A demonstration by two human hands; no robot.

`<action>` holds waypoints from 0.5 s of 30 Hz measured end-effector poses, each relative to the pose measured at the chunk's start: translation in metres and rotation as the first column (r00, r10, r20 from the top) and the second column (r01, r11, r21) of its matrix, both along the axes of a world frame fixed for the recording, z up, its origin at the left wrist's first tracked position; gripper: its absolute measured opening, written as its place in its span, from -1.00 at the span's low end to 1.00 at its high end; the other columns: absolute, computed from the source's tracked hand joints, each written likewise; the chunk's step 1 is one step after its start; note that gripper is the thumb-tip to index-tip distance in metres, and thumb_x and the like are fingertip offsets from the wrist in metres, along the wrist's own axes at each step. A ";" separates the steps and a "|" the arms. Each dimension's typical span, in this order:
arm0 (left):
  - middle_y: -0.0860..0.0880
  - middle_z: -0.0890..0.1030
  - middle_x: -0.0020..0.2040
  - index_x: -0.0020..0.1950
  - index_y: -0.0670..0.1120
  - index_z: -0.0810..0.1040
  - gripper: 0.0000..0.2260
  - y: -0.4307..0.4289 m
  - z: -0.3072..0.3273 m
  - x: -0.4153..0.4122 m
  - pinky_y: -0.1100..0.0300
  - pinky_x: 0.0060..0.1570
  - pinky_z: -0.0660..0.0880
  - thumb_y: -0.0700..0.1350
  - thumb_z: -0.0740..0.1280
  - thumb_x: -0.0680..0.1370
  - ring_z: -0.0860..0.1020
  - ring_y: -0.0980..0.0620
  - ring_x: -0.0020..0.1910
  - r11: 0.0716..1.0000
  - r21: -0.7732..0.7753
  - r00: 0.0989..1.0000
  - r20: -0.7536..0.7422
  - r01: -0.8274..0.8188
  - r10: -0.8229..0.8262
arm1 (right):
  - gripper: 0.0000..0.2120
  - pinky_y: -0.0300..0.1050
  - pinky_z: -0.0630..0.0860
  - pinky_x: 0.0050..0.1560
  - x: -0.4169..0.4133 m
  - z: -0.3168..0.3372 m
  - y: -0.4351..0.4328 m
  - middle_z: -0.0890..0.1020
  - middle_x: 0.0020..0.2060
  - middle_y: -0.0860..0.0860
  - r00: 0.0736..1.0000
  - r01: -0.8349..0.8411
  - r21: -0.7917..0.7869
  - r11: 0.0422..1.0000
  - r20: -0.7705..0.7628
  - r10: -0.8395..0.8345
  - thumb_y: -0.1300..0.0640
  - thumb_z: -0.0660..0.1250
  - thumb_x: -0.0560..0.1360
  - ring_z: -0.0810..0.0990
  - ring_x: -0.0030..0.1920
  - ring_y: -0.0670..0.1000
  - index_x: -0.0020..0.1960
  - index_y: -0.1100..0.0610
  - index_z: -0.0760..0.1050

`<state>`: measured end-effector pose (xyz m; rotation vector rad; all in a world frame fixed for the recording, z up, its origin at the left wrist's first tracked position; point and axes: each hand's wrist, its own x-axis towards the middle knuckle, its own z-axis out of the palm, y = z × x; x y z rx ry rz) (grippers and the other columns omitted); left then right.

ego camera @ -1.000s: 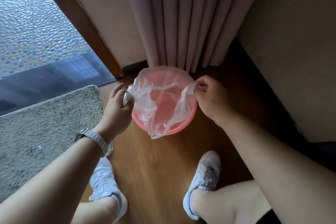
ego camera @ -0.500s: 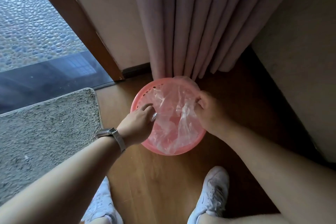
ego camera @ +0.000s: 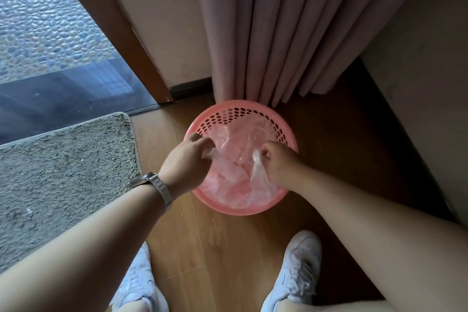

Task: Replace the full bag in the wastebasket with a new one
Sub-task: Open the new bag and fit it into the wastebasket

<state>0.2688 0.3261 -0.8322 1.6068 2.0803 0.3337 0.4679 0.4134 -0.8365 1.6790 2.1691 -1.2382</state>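
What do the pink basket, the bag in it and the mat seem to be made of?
The pink basket looks like moulded plastic, smooth and slightly glossy, with regular rows of oval holes in its wall. The bag seems thin clear plastic film: it crumples, and the pink shows through. The mat is probably textile with short shaggy pile; which fibre, I cannot tell.
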 end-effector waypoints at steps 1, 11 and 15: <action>-0.05 0.53 0.15 0.10 0.01 0.59 -0.78 -0.001 0.003 -0.004 -0.01 -0.17 0.61 -0.22 0.27 0.54 0.59 -0.15 -0.05 1.000 0.028 1.000 -0.015 0.012 -0.011 | -0.88 -0.08 0.59 -0.06 -0.001 0.000 0.001 0.56 -0.04 0.02 1.000 -0.001 0.011 1.000 -0.001 0.001 0.19 0.15 0.60 0.56 -0.10 0.01 0.01 0.13 0.47; -0.09 0.57 0.05 0.10 -0.02 0.61 -0.80 -0.022 0.020 -0.053 -0.04 -0.11 0.58 -0.16 0.39 0.48 0.58 -0.17 -0.03 0.974 0.014 0.909 -0.362 0.225 -0.204 | -0.90 -0.21 0.53 -0.12 0.037 0.031 0.012 0.45 0.12 0.01 0.992 0.114 0.185 0.976 -0.075 -0.102 0.29 0.24 0.55 0.52 0.07 0.01 -0.03 0.12 0.49; -0.08 0.48 0.32 0.35 0.03 0.43 -0.51 -0.027 0.037 -0.038 -0.09 0.20 0.46 -0.06 0.41 0.42 0.47 -0.13 0.27 0.940 -0.030 0.841 -0.437 0.340 -0.318 | -0.79 -0.28 0.36 -0.25 0.062 0.055 0.008 0.45 0.06 -0.03 1.000 0.009 0.236 0.972 -0.021 -0.004 0.35 0.24 0.47 0.49 0.08 0.01 -0.15 0.04 0.45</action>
